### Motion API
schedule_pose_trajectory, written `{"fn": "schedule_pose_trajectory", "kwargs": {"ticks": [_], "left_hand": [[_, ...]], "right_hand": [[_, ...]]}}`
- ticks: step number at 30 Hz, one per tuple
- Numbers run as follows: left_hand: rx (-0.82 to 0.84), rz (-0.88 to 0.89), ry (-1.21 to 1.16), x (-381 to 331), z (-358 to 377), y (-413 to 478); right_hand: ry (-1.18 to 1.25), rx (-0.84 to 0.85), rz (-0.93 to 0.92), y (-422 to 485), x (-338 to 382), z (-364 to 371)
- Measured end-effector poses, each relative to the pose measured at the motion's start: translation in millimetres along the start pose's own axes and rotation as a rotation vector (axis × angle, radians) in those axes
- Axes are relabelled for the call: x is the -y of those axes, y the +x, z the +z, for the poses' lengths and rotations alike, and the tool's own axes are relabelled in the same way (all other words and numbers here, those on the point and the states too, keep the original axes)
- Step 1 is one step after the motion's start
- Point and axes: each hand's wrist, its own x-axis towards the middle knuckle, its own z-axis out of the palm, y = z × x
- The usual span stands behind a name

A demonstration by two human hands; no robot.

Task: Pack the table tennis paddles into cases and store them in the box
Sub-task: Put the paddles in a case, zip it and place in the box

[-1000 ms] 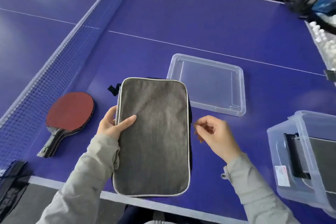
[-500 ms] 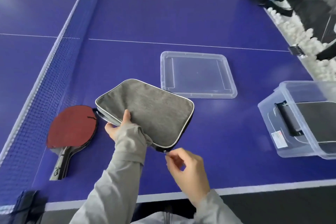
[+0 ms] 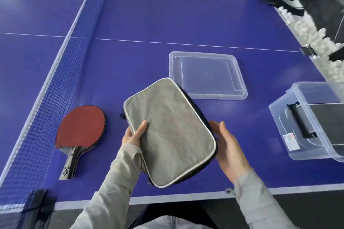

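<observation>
On the blue table point(image 3: 167, 15), my left hand point(image 3: 133, 134) grips the grey case point(image 3: 169, 132); right hand point(image 3: 229, 147) cups its edge, fingers loose, box point(image 3: 290, 117) right of the case

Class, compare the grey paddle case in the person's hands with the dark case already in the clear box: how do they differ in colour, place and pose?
The grey case is light grey with pale piping; the dark case looks black.
The grey case is held above the table between the left hand and right hand; the dark case lies inside the clear box.
The grey case is tilted; the dark case lies flat.
Both look flat and rectangular.
</observation>
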Motion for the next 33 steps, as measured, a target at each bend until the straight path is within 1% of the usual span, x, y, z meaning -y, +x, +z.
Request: {"fn": "schedule_pose_trajectory", "kwargs": {"ticks": [2, 3, 4, 5, 6, 7, 8, 10, 11, 13, 14, 16, 18, 20, 22, 24, 26, 29, 31, 33], "left_hand": [[0.052, 0.038, 0.058, 4, 14, -9], [0.054, 0.058, 0.113, 7, 21, -12], [0.044, 0.087, 0.203, 9, 27, -14], [0.028, 0.117, 0.333, 10, 32, -17], [0.024, 0.155, 0.467, 12, 37, -23], [0.066, 0.208, 0.552, 14, 44, -31], [0.161, 0.236, 0.560, 16, 53, -41], [0.385, 0.154, 0.433, 22, 71, -62], [0.444, 0.126, 0.348, 26, 76, -69], [0.454, 0.172, 0.272, 30, 75, -73], [0.463, 0.201, 0.276, 31, 71, -71], [0.504, 0.200, 0.305, 32, 58, -66], [0.511, 0.214, 0.329, 31, 42, -54], [0.420, 0.238, 0.317, 26, 15, -34], [0.259, 0.211, 0.270, 20, -23, -9], [0.083, 0.147, 0.281, 21, -59, 14], [-0.055, 0.080, 0.382, 29, -82, 36], [-0.166, 0.039, 0.563, 47, -83, 59], [-0.236, 0.064, 0.657, 58, -74, 65], [-0.261, 0.147, 0.777, 64, -66, 68]], "right_hand": [[0.060, 0.189, 0.197, 0, 8, 3], [0.084, 0.222, 0.234, -2, 10, 6], [0.102, 0.234, 0.230, -3, 12, 8], [0.096, 0.243, 0.185, -3, 11, 10], [0.035, 0.238, 0.110, -3, 7, 11], [-0.072, 0.219, 0.030, -5, 3, 13], [-0.198, 0.196, -0.038, -7, -1, 16], [-0.375, 0.199, -0.119, -14, -13, 23], [-0.421, 0.224, -0.138, -17, -20, 25], [-0.469, 0.247, -0.168, -25, -27, 27], [-0.486, 0.245, -0.185, -25, -29, 24], [-0.509, 0.242, -0.209, -23, -31, 15], [-0.530, 0.226, -0.194, -16, -31, 0], [-0.534, 0.155, -0.145, -6, -32, -21], [-0.540, 0.041, -0.093, 9, -34, -52], [-0.612, -0.052, -0.026, 24, -38, -86], [-0.697, -0.083, 0.065, 38, -49, -110], [-0.832, -0.158, 0.172, 61, -72, -121], [-0.945, -0.232, 0.234, 75, -85, -119], [-0.989, -0.306, 0.267, 84, -92, -115]]}}
